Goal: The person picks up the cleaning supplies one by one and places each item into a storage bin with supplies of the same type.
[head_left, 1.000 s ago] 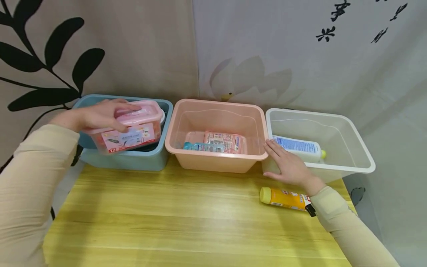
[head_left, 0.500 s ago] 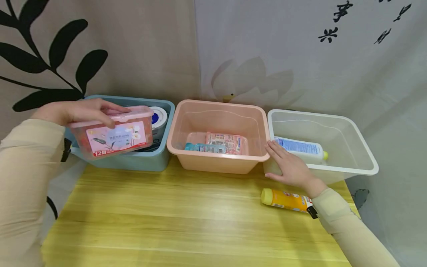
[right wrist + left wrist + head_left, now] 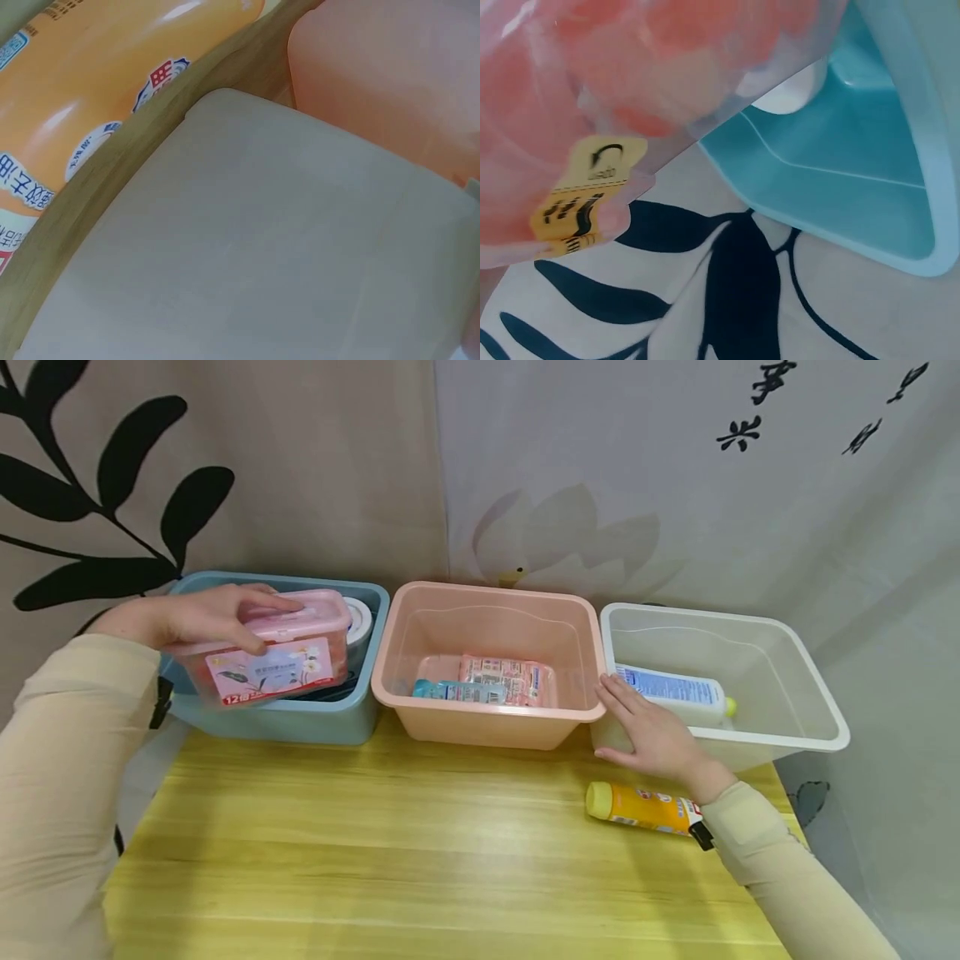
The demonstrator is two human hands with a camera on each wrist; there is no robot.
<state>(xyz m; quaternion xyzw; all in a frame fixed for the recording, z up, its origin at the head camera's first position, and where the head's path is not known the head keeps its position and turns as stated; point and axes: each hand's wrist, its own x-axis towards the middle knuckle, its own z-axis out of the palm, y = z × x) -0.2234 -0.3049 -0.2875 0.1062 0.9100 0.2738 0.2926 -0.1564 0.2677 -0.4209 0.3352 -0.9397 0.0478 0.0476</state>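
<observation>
My left hand point(image 3: 206, 617) grips a clear pink plastic box point(image 3: 273, 670) by its lid, thumb on the near side. The box is tilted and hangs over the left part of the blue bin point(image 3: 307, 727). In the left wrist view, its see-through wall point(image 3: 675, 67) shows reddish contents and a yellow "open" sticker. Beside the box, a white-lidded canister point(image 3: 361, 625) stands inside the blue bin. My right hand point(image 3: 656, 739) lies with extended fingers against the near left corner of the white bin point(image 3: 776, 693), next to the pink bin's edge.
The salmon-pink bin point(image 3: 480, 727) in the middle holds a blue-capped tube point(image 3: 457, 691) and a pink printed pack point(image 3: 506, 677). A white bottle point(image 3: 675, 697) lies in the white bin. On the wooden table point(image 3: 420, 860), an orange bottle point(image 3: 645, 807) lies below my right wrist. Curtains hang behind.
The pink box went left and tilted in my left hand, then came partway back right, leaving more of the canister showing. My right hand stays in place.
</observation>
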